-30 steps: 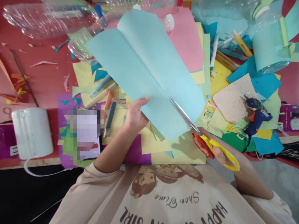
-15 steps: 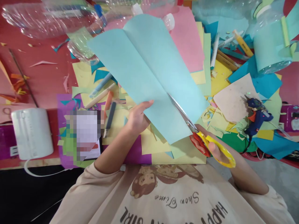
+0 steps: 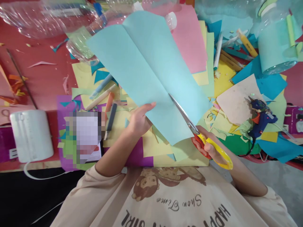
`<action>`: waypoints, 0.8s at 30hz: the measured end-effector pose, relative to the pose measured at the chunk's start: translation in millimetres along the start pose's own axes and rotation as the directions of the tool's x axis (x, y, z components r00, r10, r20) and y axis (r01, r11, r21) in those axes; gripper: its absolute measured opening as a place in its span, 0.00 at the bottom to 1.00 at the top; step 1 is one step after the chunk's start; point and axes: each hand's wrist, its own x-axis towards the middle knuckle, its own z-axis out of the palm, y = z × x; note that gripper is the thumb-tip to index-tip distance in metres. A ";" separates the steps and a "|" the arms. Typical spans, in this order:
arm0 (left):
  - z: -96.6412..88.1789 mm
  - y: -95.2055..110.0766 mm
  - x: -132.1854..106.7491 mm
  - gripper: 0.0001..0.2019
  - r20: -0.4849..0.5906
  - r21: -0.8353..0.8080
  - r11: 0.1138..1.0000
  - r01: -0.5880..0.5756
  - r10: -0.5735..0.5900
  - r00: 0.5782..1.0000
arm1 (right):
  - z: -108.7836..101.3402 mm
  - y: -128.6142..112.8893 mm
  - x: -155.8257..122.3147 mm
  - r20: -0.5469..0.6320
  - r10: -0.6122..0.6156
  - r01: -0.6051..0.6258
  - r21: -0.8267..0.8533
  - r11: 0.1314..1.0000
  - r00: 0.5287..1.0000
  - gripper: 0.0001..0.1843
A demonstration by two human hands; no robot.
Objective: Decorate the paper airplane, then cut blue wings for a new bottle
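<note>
A large light-blue sheet of paper (image 3: 142, 69) with a lengthwise crease is held up over the table. My left hand (image 3: 140, 121) pinches its lower left edge, thumb on top and the fingers hidden beneath. In my right hand (image 3: 208, 148) is a pair of scissors (image 3: 191, 126) with one yellow and one red handle. The blades point up and left along the crease, their tip near the middle of the sheet. The lower blade is hidden by the paper. Under the sheet lie pale yellow paper pieces (image 3: 156, 146).
A blue glue gun (image 3: 259, 124) rests at the right by a pale card (image 3: 234, 101). Markers (image 3: 110, 121) and paper scraps lie around. Clear plastic bottles (image 3: 47, 19) fill the back left; a jar (image 3: 274, 41) stands back right. A white case (image 3: 32, 135) sits left.
The scissor handles have come closer together and shifted slightly left, with my right hand closing. The paper and my left hand have barely moved.
</note>
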 end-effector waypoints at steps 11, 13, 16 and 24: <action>-1.5 0.5 1.0 0.10 0.007 0.007 1.000 -0.030 0.030 1.000 | 2.4 3.8 1.8 -0.022 0.071 -0.067 0.154 0.986 0.997 0.38; -1.7 0.4 1.4 0.11 -0.003 -0.004 0.999 -0.032 0.032 0.999 | 2.5 4.9 2.0 -0.025 0.070 -0.065 0.148 0.987 0.997 0.38; -2.8 -0.5 2.4 0.12 -0.009 -0.010 0.999 -0.036 0.036 0.999 | 2.3 5.0 2.9 -0.032 0.051 -0.047 0.134 0.990 0.998 0.38; -0.8 6.8 4.0 0.06 -0.048 -0.074 0.979 -0.191 0.187 0.981 | -1.5 -4.3 0.4 -0.012 0.014 -0.014 -0.022 1.000 1.000 0.44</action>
